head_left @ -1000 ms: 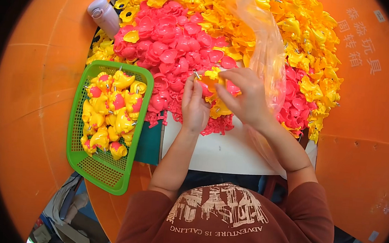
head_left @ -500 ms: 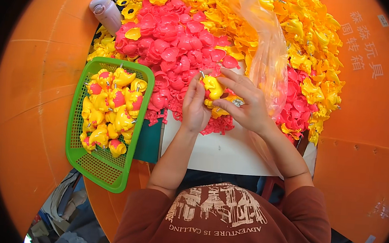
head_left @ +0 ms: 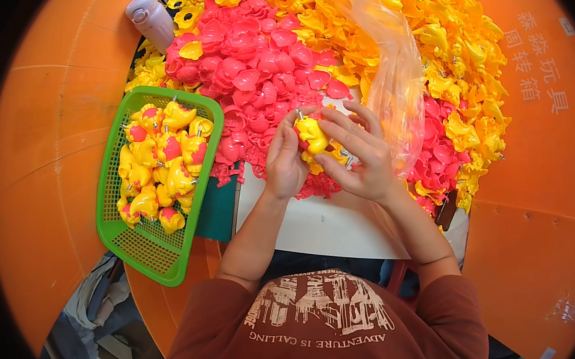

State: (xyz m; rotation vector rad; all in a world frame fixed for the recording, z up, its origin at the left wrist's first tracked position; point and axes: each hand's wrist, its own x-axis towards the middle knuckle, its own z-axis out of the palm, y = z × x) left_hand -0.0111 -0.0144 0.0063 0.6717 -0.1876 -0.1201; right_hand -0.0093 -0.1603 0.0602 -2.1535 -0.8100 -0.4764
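Between my hands, above the near edge of the parts pile, is a small glossy yellow toy figure (head_left: pixel 312 136) with a metal pin sticking out of its top. My left hand (head_left: pixel 287 160) grips it from the left, fingers behind it and partly hidden. From the right, the fingers of my right hand (head_left: pixel 365 152) curve round it, with the thumb at its lower side and the fingertips at its upper edge. Just beyond my hands lies a heap of pink shell-shaped plastic parts (head_left: pixel 259 62). Some small metal pieces show beneath my right hand.
A green basket (head_left: pixel 191 239) on the left holds several yellow-and-pink figures. Behind it stands a pale lilac bottle (head_left: pixel 151 20). Yellow plastic parts (head_left: pixel 458 65) are heaped at the back and right, beside a clear plastic bag (head_left: pixel 397 73). Orange panels (head_left: pixel 531 253) flank the white work surface (head_left: pixel 310 228).
The yellow figure has turned and tilted slightly between my hands. My right fingers have shifted and spread somewhat over it. The basket's contents look the same.
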